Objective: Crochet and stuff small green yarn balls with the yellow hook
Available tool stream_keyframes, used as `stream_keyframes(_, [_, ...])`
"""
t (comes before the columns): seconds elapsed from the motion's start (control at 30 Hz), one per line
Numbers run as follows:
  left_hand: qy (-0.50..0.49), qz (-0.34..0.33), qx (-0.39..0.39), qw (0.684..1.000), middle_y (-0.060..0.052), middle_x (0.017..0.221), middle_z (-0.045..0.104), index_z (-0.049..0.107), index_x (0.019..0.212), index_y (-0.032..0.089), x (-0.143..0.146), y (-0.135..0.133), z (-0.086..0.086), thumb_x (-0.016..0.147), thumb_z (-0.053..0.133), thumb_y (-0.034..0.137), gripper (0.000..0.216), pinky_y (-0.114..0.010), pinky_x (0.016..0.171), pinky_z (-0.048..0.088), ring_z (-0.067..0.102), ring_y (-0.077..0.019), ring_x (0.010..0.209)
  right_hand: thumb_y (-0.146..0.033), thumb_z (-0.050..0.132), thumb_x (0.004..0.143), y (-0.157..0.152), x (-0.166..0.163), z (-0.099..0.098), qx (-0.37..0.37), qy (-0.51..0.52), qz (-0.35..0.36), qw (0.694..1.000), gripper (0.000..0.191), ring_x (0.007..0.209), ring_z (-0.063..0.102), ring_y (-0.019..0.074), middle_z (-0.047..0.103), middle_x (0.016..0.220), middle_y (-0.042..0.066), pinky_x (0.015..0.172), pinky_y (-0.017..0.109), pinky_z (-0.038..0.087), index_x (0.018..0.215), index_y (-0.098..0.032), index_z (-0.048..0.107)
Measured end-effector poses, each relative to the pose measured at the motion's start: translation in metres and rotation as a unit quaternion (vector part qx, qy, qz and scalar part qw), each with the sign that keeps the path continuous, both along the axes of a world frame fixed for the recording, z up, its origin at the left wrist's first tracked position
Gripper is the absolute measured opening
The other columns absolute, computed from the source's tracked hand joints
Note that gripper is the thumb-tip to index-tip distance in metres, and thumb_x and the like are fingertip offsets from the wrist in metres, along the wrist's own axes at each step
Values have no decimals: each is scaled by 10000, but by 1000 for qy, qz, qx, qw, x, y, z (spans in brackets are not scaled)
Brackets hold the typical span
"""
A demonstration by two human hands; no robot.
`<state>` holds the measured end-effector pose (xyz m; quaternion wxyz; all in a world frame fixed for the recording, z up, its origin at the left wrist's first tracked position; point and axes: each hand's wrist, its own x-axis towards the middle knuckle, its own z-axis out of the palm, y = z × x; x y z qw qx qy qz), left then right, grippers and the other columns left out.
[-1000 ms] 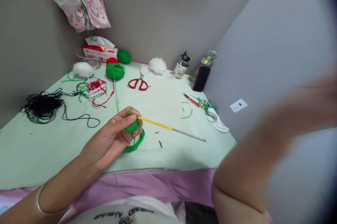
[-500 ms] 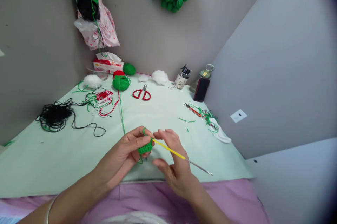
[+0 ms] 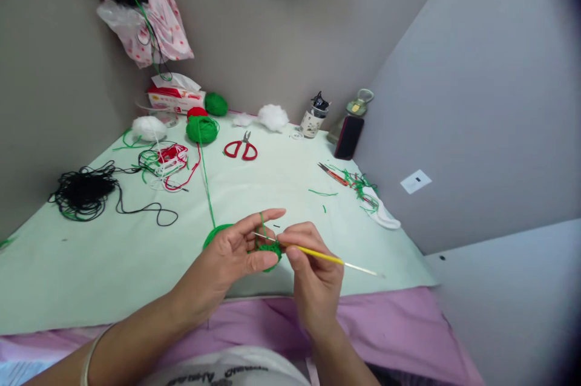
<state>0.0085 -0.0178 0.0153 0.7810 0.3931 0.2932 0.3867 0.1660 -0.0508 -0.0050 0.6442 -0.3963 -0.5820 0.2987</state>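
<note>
My left hand pinches a small green crochet piece between thumb and fingers, with the index finger stretched out and green yarn looped over it. That strand runs back to a green yarn ball. My right hand is closed on a yellow-handled crochet hook, whose tip pokes into the green piece. Both hands hover near the front edge of the pale green table.
Red scissors, a black yarn tangle, mixed red, white and green threads, white stuffing, a tissue box, a small jar, a dark phone and thread snips lie on the table. Grey walls close in behind and right.
My right hand came down from the blurred right side and took the hook. My left index finger has stretched out with the yarn over it, and the hook now enters the green piece.
</note>
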Motion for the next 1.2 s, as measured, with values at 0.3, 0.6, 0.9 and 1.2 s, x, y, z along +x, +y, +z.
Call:
stream_keyframes(0.3, [13, 6, 16, 1000, 41, 908, 667, 695, 1339, 424, 3, 1, -7, 808, 863, 264, 580, -259, 853, 452, 590, -127, 905, -275, 632, 998, 4, 5, -11, -42, 102, 53, 993, 170, 875, 633, 160, 703, 918, 22, 751, 300, 508, 1005, -304, 799])
stream_keyframes(0.6, [-2, -3, -20, 1000, 0, 956, 672, 596, 1458, 303, 5, 3, -4, 785, 856, 247, 723, -309, 916, 465, 620, -175, 971, -281, 617, 1006, 2, 10, -11, -41, 123, 49, 990, 175, 848, 652, 163, 707, 896, 31, 729, 307, 527, 981, -273, 790])
stream_keyframes(0.9, [-15, -10, -42, 999, -17, 988, 619, 685, 1373, 267, -2, 7, -3, 827, 809, 247, 560, -247, 795, 421, 527, -137, 866, -340, 667, 968, 5, 19, -4, -103, 221, 37, 969, 203, 643, 608, 119, 659, 780, 14, 623, 274, 525, 844, -219, 772])
stream_keyframes(1.2, [46, 11, 42, 998, -4, 1004, 712, 650, 1395, 313, 9, 0, -10, 821, 827, 296, 602, -310, 966, 455, 610, -193, 1019, -342, 656, 978, 3, 1, -11, -56, 114, 33, 991, 159, 908, 651, 192, 720, 900, 42, 823, 346, 540, 933, -275, 793])
